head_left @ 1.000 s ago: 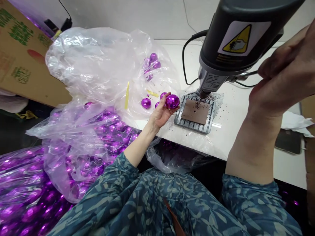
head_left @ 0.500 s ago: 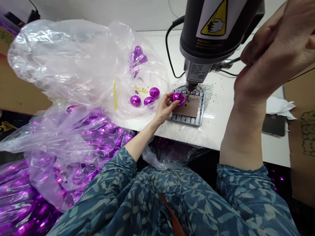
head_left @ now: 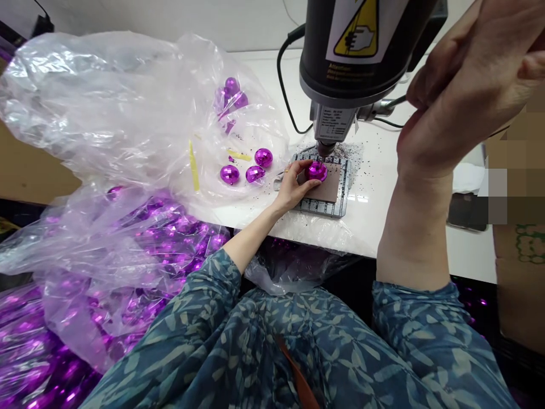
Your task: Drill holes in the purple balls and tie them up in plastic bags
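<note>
A shiny purple faceted ball [head_left: 317,171] rests on the brown board [head_left: 330,192] of the drill press base. My left hand [head_left: 293,184] pinches it between thumb and fingers from the left. Right above the ball is the chuck [head_left: 326,149] of the black drill press [head_left: 349,85]; whether the bit touches the ball I cannot tell. At the upper right my right hand [head_left: 464,96] is closed round the drill press lever [head_left: 397,102], whose end is hidden in the fingers. Dark shavings [head_left: 351,152] lie around the base.
Left of the base are loose purple balls [head_left: 229,174] and yellow strips [head_left: 193,165] on a clear plastic bag [head_left: 114,96]. A bag full of purple balls [head_left: 162,233] fills the lower left. A phone [head_left: 467,212] and a cardboard box [head_left: 519,295] are at the right.
My left hand has shifted the purple ball a little to the right on the board, under the chuck. My right hand stays at the lever. The view has turned slightly.
</note>
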Available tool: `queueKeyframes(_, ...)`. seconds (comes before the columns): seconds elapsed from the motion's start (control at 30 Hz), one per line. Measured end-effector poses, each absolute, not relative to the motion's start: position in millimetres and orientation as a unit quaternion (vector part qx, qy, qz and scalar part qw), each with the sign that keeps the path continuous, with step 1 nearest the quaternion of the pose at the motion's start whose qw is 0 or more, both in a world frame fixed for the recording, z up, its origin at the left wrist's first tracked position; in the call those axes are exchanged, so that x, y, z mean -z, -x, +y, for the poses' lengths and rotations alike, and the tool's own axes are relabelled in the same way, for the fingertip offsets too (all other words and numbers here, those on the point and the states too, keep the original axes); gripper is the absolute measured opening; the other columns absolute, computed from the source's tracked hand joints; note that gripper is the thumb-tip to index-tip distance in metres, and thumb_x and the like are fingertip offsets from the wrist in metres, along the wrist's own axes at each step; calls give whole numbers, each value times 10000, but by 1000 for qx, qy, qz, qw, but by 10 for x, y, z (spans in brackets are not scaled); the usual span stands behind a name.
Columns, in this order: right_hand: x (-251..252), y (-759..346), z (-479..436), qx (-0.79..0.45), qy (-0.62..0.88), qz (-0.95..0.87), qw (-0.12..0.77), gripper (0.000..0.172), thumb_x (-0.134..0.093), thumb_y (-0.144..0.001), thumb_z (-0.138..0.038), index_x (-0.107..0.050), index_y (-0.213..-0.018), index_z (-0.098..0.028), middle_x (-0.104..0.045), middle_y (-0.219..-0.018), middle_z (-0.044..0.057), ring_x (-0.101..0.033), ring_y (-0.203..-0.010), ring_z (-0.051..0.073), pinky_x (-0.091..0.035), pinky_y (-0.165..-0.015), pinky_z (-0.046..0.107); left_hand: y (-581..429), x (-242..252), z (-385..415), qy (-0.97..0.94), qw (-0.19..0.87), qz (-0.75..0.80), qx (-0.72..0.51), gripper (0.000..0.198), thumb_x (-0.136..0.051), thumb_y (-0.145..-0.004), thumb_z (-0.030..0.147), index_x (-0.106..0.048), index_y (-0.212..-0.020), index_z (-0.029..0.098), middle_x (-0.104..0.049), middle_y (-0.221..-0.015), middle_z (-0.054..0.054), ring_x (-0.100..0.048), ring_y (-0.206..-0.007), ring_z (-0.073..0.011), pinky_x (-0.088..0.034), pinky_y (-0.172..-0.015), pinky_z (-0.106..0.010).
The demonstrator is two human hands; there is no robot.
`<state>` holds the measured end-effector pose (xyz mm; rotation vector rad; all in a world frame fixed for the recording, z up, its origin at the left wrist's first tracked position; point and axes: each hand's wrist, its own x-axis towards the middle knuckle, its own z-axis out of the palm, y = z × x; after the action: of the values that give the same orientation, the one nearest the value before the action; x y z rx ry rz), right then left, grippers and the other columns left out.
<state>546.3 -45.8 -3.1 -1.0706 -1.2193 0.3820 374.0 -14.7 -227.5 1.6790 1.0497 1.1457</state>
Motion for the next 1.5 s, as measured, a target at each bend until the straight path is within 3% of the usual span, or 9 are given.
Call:
queueKeyframes(0.17, 96, -5504, -424, -132, 478, -554, 669, 532, -327, -1062, -516, -384, -691, -138, -384, -643, 16, -636, -774, 20, -472, -632, 103, -3751, 2191, -204, -710, 382, 399, -436, 534, -872, -807, 406, -650, -1272, 267, -660, -1338, -99, -569, -1339, -317, -421, -1197, -502)
queueKeyframes(0.33, 74, -5382, -294, -40, 313, -514, 798, 562, -513, -980, -160, -140, -560, -144, -263, -510, -6, -358, -458, -23, -227, -554, 168, -3742, 2152, -217, -720, 382, 380, -436, 509, -856, -818, 414, -648, -1258, 265, -669, -1307, -104, -575, -1319, -326, -414, -1193, -514)
queueKeyframes(0.57, 231, -5295, -527, -8, 286, -531, 797, 485, -523, -1009, -230, -198, -672, -105, -258, -560, -15, -326, -524, -29, -221, -679, 208, -3747, 2163, -227, -726, 372, 380, -436, 505, -823, -838, 442, -635, -1273, 267, -669, -1326, -105, -566, -1338, -332, -399, -1207, -523)
queueKeyframes(0.67, 359, -5261, -616, -8, 299, -530, 793, 576, -557, -992, -355, -164, -678, -76, -237, -556, -1, -385, -535, -21, -196, -640, 208, -3749, 2158, -237, -728, 368, 381, -435, 494, -824, -847, 424, -637, -1280, 276, -667, -1343, -100, -565, -1342, -330, -404, -1205, -525)
queueKeyframes(0.8, 501, -5267, -596, -21, 234, -525, 818, 651, -609, -968, -372, -124, -646, -81, -119, -561, 10, -294, -476, -9, -181, -565, 212, -3744, 2173, -239, -738, 352, 369, -441, 486, -814, -869, 427, -634, -1298, 284, -666, -1347, -100, -571, -1339, -327, -416, -1195, -522)
queueKeyframes(0.97, 695, -5384, -479, 57, 259, -530, 805, 562, -600, -986, -360, -285, -586, -121, -241, -519, -15, -369, -462, 6, -299, -489, 198, -3730, 2261, -213, -757, 322, 365, -435, 533, -770, -907, 517, -594, -1342, 265, -650, -1368, -112, -568, -1346, -319, -437, -1174, -501)
queueKeyframes(1.13, 859, -5490, -382, 157, 275, -545, 776, 715, -572, -998, -413, -118, -501, -173, -188, -415, -12, -338, -415, 3, -311, -461, 180, -3720, 2339, -181, -769, 297, 355, -440, 542, -727, -938, 546, -570, -1369, 257, -642, -1370, -121, -576, -1338, -306, -456, -1155, -481)
queueKeyframes(1.33, 880, -5484, -334, 198, 184, -580, 769, 635, -546, -975, -197, -120, -506, -152, -239, -440, -5, -372, -442, 6, -326, -463, 178, -3727, 2346, -176, -768, 296, 336, -457, 535, -737, -937, 534, -582, -1362, 249, -657, -1346, -119, -587, -1316, -301, -467, -1149, -482)
queueKeyframes(1.5, 1007, -5478, -302, 211, 183, -608, 743, 658, -467, -1027, -305, -16, -564, -181, -144, -404, -9, -216, -401, 9, -282, -439, 206, -3721, 2346, -168, -770, 289, 338, -458, 544, -749, -928, 535, -588, -1358, 243, -662, -1343, -122, -591, -1309, -303, -468, -1145, -488)
